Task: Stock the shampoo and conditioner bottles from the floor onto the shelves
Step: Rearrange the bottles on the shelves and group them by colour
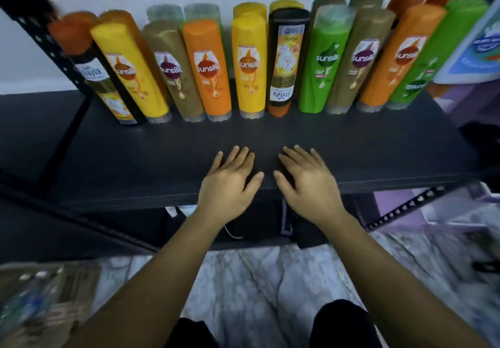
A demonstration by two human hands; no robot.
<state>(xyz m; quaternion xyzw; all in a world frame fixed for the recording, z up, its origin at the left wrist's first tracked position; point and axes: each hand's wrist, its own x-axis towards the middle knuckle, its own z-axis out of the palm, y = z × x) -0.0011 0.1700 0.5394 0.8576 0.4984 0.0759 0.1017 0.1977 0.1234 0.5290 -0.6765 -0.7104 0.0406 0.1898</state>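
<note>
A row of several shampoo and conditioner bottles stands at the back of the dark shelf (378, 141), caps down. Among them are a yellow Sunsilk bottle (250, 66), an orange one (207, 68), a green one (324, 60) and a black Shayla bottle (285, 57). More bottles stand behind this row. My left hand (228, 182) and my right hand (308, 182) lie flat and side by side on the front part of the shelf, fingers straight, holding nothing. Both are well in front of the bottles.
A black slotted upright (54, 49) frames the shelf on the left, and another slotted rail (405, 209) runs at the lower right. A cardboard box (40, 301) sits on the marble floor (257, 280) at the lower left. A large white bottle (476, 49) stands at the far right.
</note>
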